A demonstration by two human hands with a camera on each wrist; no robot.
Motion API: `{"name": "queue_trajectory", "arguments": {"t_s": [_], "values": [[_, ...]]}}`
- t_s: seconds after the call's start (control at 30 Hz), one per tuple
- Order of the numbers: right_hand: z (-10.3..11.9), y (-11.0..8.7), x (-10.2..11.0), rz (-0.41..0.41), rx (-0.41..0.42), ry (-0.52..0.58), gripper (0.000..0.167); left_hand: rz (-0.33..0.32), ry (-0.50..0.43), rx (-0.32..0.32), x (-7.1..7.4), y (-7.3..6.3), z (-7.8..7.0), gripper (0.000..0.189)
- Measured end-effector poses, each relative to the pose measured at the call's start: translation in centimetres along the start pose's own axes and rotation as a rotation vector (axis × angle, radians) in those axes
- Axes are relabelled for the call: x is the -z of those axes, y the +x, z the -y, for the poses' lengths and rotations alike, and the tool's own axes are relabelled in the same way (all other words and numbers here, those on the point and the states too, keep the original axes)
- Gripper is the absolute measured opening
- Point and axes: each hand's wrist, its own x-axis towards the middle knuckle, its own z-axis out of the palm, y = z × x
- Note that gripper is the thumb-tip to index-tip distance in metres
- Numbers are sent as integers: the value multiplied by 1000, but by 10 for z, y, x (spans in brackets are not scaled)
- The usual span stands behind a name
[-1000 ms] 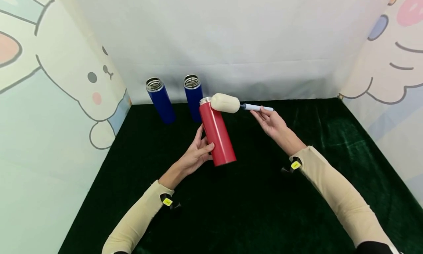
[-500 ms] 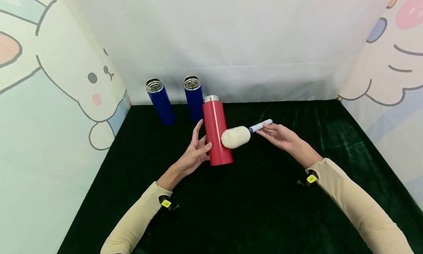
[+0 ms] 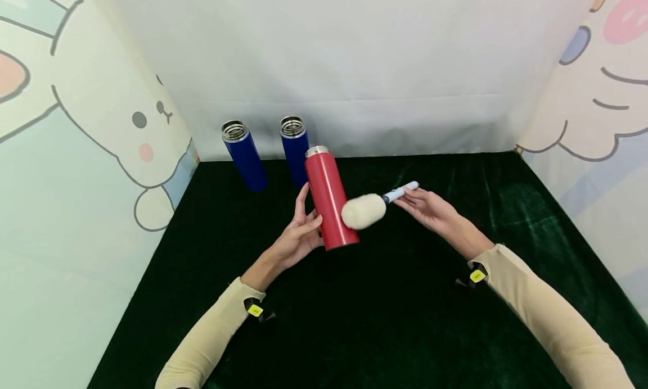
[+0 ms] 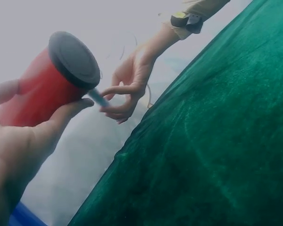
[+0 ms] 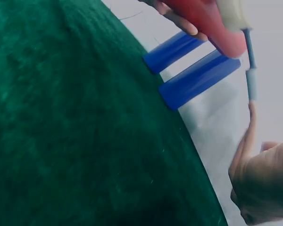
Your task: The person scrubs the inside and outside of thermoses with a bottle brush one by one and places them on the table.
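Note:
My left hand (image 3: 298, 237) grips a red bottle (image 3: 330, 200) around its lower body and holds it tilted above the table, its lidless steel mouth pointing up and away. The dark base of the red bottle (image 4: 74, 59) faces the left wrist camera. On the right, my right hand (image 3: 430, 210) pinches the pale blue handle of a bottle brush (image 3: 363, 211). Its fluffy cream head lies over the lower right side of the red bottle, outside it; whether they touch I cannot tell. In the right wrist view the brush handle (image 5: 251, 84) extends from my fingertips.
Two blue bottles without lids, a left one (image 3: 245, 158) and a right one (image 3: 295, 153), stand at the back left of the dark green cloth (image 3: 405, 310). The red bottle partly covers the right one. A white curtain (image 3: 354, 57) rises behind the cloth.
The brush has come down from beside the red bottle's mouth to its lower side, and my right hand has moved down and right with it. The red bottle has shifted slightly in my left hand.

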Motion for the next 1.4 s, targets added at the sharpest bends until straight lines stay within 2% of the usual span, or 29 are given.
{"name": "queue_trajectory", "arguments": {"t_s": [0.2, 0.3, 0.43, 0.57, 0.9, 1.0, 1.1, 1.27, 1.4], "values": [[0, 12, -18, -52, 106, 201, 55, 53, -10, -17, -1, 0, 2, 85], [-2, 19, -28, -55, 162, 263, 55, 48, -10, -19, 0, 1, 3, 94], [-4, 27, -40, -42, 211, 297, 62, 23, 25, -13, 1, 1, 3, 99], [-4, 31, -48, -49, 227, 320, 64, 9, 74, 1, 2, -1, 3, 95], [0, 38, -56, -103, 266, 381, 62, 11, 72, 4, 4, -4, 5, 98], [0, 38, -56, -111, 268, 393, 59, -1, 61, 2, 4, -3, 5, 97], [-1, 34, -54, -104, 262, 388, 50, -38, 65, -2, 4, -3, 5, 97], [-3, 25, -49, -57, 300, 265, 25, -114, 61, -11, 7, -3, 4, 98], [-5, 16, -43, -54, 336, 193, 30, -152, 49, -20, 9, -2, 4, 95]]}}
